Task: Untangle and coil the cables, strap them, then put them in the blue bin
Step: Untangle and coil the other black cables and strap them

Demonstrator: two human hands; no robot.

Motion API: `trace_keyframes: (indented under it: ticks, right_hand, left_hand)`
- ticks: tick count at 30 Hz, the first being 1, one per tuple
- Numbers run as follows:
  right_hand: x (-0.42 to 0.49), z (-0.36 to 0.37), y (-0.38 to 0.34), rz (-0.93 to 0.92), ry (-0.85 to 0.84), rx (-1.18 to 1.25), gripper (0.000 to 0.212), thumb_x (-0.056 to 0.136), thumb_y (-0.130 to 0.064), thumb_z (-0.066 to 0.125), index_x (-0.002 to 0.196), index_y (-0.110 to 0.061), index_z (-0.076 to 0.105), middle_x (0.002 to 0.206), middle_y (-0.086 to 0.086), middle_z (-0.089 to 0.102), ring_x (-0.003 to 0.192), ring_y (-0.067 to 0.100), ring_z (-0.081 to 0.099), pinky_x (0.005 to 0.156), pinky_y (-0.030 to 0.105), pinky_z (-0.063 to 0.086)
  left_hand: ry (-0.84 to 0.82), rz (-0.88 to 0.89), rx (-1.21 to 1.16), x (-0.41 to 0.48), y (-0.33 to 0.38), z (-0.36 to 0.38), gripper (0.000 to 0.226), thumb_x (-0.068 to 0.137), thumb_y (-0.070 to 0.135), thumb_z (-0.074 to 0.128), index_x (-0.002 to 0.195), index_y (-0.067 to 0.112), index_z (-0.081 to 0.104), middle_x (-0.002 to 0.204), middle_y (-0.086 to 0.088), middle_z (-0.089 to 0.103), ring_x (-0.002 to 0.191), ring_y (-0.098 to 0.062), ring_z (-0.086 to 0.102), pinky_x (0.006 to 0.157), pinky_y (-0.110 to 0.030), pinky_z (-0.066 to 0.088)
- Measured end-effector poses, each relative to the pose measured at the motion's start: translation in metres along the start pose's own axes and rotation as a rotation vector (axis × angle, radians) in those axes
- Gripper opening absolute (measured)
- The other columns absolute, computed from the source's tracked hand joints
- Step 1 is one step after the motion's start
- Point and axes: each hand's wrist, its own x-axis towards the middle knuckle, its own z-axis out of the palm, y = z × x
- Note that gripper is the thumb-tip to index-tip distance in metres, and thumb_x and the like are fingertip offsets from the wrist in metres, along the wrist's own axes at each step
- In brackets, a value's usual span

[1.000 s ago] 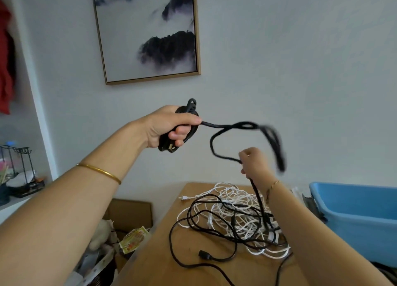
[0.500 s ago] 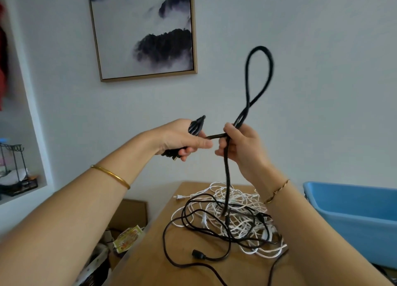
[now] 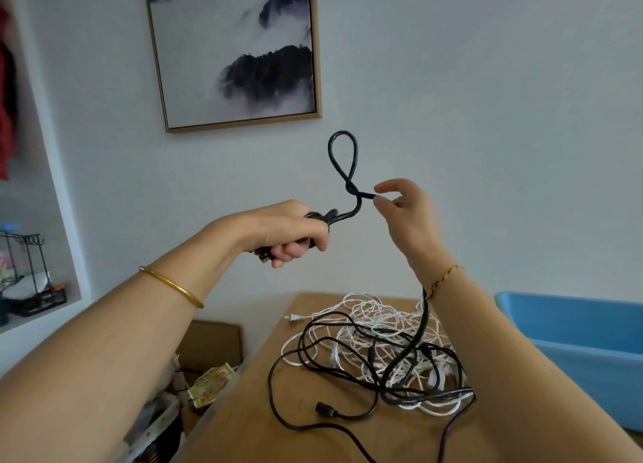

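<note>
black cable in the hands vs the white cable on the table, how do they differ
The black cable is thick; the white cable is thin. The black cable is raised, bundled in the left hand and pinched by the right hand; the white cable lies untouched on the table. Both run through the same tangle.

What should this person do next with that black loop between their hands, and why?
Probably the right hand, pinching the black cable just past the upright loop, carries that loop over to the left hand, which grips the coiled bundle. The rest of the cable trails down into the tangle on the table, so more remains to coil.
</note>
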Motion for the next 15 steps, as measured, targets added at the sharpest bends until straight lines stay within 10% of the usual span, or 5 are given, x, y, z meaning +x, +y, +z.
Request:
trace_keyframes:
  ticks: [11, 15]
  right_hand:
    - [0.012, 0.000, 0.033, -0.151, 0.094, -0.487, 0.028, 0.100, -0.029, 0.036, 0.108, -0.024, 0.062, 0.101, -0.002, 0.059, 0.087, 0.019, 0.053, 0.062, 0.027, 0.031]
    - [0.005, 0.004, 0.049, -0.109, 0.063, -0.495, 0.027, 0.101, -0.027, 0.031, 0.102, -0.021, 0.057, 0.098, 0.001, 0.059, 0.087, 0.024, 0.053, 0.061, 0.029, 0.031]
  left_hand:
    - [-0.379, 0.176, -0.947, -0.006, -0.002, -0.015, 0.025, 0.069, 0.027, 0.058, 0.078, 0.005, 0.067, 0.031, 0.010, 0.033, 0.023, -0.001, 0.029, 0.030, -0.013, 0.031]
    - [-0.260, 0.325, -1.169, -0.002, 0.004, -0.015, 0.023, 0.071, 0.026, 0.057, 0.077, 0.005, 0.064, 0.031, 0.011, 0.033, 0.023, -0.002, 0.026, 0.030, -0.013, 0.031]
